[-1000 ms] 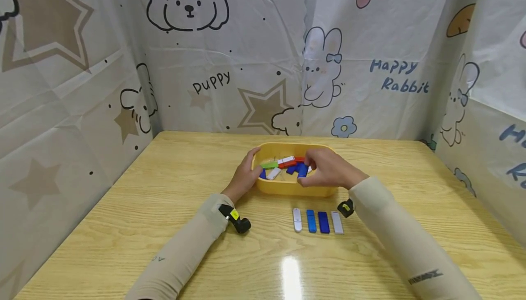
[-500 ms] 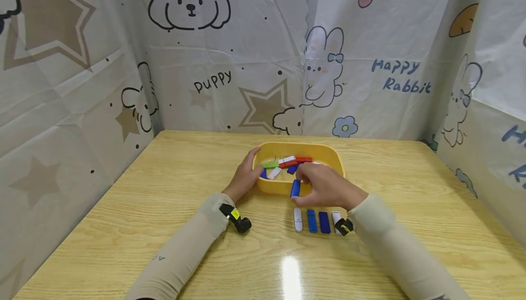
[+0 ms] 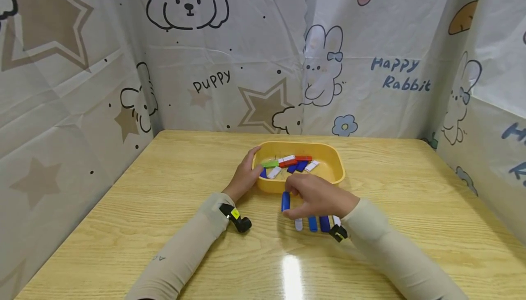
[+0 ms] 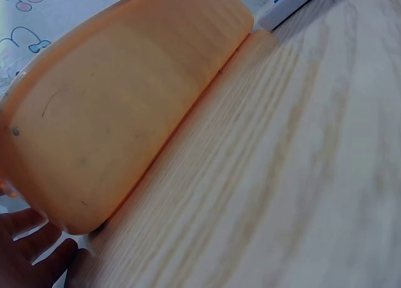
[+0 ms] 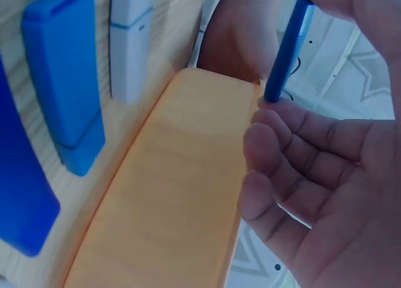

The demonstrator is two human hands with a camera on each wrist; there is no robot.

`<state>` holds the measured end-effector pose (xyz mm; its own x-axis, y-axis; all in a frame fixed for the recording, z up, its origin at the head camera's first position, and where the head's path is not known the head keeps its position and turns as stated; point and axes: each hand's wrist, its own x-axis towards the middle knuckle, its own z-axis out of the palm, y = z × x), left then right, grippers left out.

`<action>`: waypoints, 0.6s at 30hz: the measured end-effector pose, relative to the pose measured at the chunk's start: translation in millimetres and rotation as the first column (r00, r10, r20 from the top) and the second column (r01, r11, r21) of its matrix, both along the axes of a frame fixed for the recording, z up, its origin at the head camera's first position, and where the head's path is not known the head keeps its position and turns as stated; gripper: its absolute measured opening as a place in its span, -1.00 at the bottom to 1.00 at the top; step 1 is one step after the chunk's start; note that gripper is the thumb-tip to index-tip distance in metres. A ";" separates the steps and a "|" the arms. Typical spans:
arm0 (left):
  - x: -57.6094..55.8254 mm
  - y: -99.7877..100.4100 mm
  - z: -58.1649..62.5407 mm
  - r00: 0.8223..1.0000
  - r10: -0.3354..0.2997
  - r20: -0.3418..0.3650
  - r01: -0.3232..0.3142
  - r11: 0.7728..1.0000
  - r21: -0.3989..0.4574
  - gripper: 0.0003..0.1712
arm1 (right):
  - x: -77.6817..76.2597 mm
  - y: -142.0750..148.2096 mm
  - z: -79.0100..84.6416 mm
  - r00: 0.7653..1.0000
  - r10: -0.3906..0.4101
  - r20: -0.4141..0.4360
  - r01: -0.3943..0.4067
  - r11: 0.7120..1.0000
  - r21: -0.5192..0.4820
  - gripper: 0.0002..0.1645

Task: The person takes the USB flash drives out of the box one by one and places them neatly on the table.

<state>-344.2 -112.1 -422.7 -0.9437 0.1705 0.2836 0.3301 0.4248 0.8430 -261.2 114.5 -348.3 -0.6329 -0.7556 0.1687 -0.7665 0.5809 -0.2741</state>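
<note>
Your right hand (image 3: 315,195) pinches the blue stick (image 3: 285,202) by its ends, long axis running from thumb to forefinger. The white stick (image 3: 298,225) lies on the table (image 3: 197,172), just right of that thumb. Your left hand (image 3: 243,175), farther from both sticks, grips the tray (image 3: 269,186) beyond.

Setting: a small filming booth, cloth-screened; what building holds it, we cannot tell. Enclosure: pale, creased, printed cloth, hung as one back panel (image 3: 250,58), one left panel (image 3: 74,135) and one right panel (image 3: 493,113). Prints we list: puppy head (image 3: 189,7), rabbit (image 3: 322,67), cherries, stars, "Happy Rabbit" lettering (image 3: 400,75). Furniture: one bench (image 3: 127,227), light wood-grain top, bearing one bright reflection (image 3: 291,275). Recording gear: two small black wrist cameras (image 3: 242,224), one at each cuff, by which we class the place.
</note>
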 end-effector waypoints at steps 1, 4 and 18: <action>-0.2 0.0 -0.4 1.000 -0.001 0.000 0.001 1.000 0.001 -0.30 | 0.6 -0.7 -0.8 1.000 0.002 0.004 -0.002 1.000 0.008 -0.50; -1.1 -0.1 -1.7 1.000 -0.006 0.002 0.006 1.000 0.009 -0.29 | 2.3 -2.5 -3.3 0.999 0.002 0.034 -0.003 0.999 0.032 -0.53; 0.1 0.5 -0.9 1.000 0.000 -0.006 0.000 1.000 0.011 -0.29 | 6.9 -10.1 -14.5 0.997 -0.052 0.055 0.041 0.982 0.187 -0.46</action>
<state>-344.1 -111.5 -423.6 -0.9418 0.1677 0.2914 0.3356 0.4158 0.8453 -254.4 104.5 -362.8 -0.6727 -0.7398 -0.0108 -0.7231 0.6605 -0.2024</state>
